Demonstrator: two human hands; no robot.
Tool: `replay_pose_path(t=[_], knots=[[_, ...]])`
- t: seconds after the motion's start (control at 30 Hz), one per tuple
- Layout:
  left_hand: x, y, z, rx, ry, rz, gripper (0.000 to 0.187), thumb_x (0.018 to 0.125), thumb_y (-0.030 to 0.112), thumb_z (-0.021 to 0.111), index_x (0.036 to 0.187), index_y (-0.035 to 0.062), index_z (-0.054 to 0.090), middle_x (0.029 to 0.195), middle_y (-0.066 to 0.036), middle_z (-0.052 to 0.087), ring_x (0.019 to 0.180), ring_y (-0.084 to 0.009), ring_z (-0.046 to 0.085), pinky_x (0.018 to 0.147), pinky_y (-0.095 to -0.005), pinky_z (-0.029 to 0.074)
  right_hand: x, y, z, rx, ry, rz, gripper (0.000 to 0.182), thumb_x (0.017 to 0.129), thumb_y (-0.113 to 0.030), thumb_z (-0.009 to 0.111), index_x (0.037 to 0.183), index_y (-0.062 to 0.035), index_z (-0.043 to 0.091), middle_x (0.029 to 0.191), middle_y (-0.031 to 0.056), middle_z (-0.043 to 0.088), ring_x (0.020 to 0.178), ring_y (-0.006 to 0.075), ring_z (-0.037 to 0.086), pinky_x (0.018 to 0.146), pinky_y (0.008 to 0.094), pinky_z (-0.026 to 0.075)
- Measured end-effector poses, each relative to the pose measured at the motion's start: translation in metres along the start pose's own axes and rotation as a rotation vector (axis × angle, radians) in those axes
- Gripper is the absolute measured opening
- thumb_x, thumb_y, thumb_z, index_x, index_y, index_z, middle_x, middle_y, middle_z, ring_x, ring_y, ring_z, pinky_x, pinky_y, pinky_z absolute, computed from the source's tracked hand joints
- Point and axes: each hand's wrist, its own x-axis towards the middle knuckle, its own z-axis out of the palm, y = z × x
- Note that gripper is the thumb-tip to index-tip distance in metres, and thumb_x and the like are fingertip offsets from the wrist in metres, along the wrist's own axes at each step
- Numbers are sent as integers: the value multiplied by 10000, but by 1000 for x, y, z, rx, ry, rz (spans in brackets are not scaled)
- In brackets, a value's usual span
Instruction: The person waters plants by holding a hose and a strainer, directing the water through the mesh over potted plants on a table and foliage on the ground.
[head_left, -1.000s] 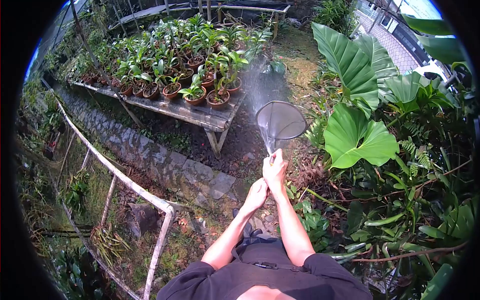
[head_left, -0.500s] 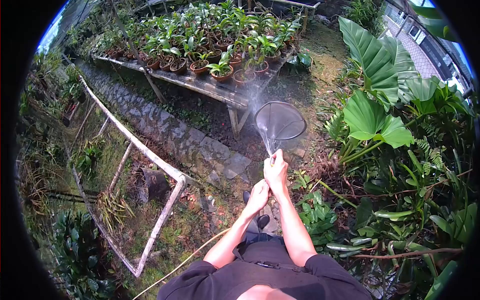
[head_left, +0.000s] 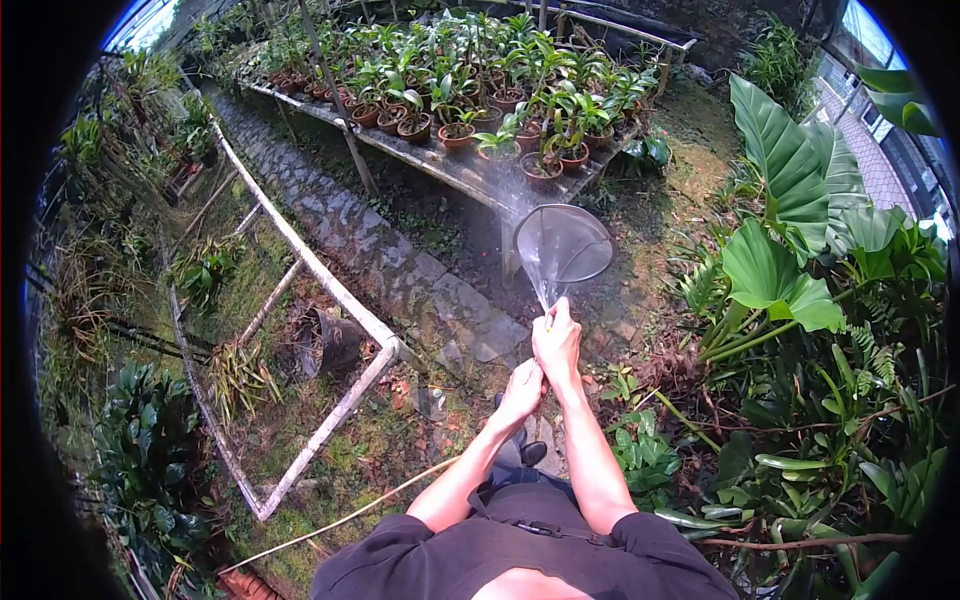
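Note:
Water fans out from the end of a hose at my right hand, whose fingers are wrapped around it. Just beyond that hand, a round dark mesh strainer stands in the spray; its handle runs down toward the same fist, where the grip is partly hidden. My left hand is closed right below and against the right one, around the hose, most of which is hidden there. Mist reaches the front corner of a bench holding several potted plants.
A pale pole frame stands at left, with a dark pot lying behind its rail. A stone path passes below the bench. Large-leaved plants crowd the right side. The hose trails across the ground at lower left.
The view has turned left, so the bench, pole frame and large leaves sit farther right and lower. Both hands keep their hold, and the water still sprays toward the bench's front corner.

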Motion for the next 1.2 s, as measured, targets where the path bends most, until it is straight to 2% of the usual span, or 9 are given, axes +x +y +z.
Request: replay_pose_path(t=[0.07,0.17,0.27,0.47,0.57,0.77,1.0,1.1,1.2], knots=[[6,-6,-1,9,11,78,361,1103,361,370,873,126,521,636,66,440,458,-41,338,398,-233,250,3,-2,3,7,-6,0,162,885,-122,548,980,-2,493,668,249,622,673,450,672,613,519,495],[11,5,-1,17,4,69,357,1099,361,375,869,130,522,632,66,443,460,-40,340,400,-232,253,9,-4,2,10,13,2,161,886,-114,547,984,-2,486,671,251,621,679,450,674,614,522,492],[25,13,-2,8,-60,23,406,1074,369,419,836,64,544,657,17,522,572,-89,462,524,-286,373,19,-6,-3,-10,69,-3,161,885,-106,548,986,-5,474,669,251,617,677,448,672,609,522,486],[54,40,2,100,-120,34,360,1051,313,436,822,58,545,663,30,512,587,-84,440,535,-294,361,46,-17,-13,-29,170,17,160,899,-112,551,957,-7,446,618,232,579,628,457,646,593,529,465],[72,50,2,54,-210,85,364,1084,411,425,891,126,543,630,84,450,475,-27,349,419,-226,260,62,-23,-17,-47,216,-4,152,900,-100,551,956,-4,447,628,251,594,650,472,652,588,539,463],[93,67,0,48,-290,208,381,1085,416,420,889,112,538,656,83,439,517,-27,339,447,-222,268,86,-29,-20,-91,257,-6,166,918,-113,575,965,-11,452,656,261,613,673,471,662,583,536,466],[98,91,-15,34,-327,11,378,1085,412,432,862,123,529,651,85,407,535,-35,320,466,-230,257,90,-36,-12,-106,281,-26,192,936,-149,605,961,-24,461,647,224,620,636,413,675,565,501,476],[92,90,-20,-25,-305,83,379,1083,419,443,852,130,523,644,88,405,529,-34,316,465,-233,251,89,-39,-3,-111,281,-49,187,930,-150,608,958,-25,472,634,217,618,620,404,674,563,494,484],[79,96,-31,22,-295,74,399,1078,402,431,818,110,509,641,64,433,546,-56,363,483,-259,304,77,-44,6,-136,281,-66,182,925,-146,609,955,-24,478,623,207,616,599,399,670,553,486,488]])
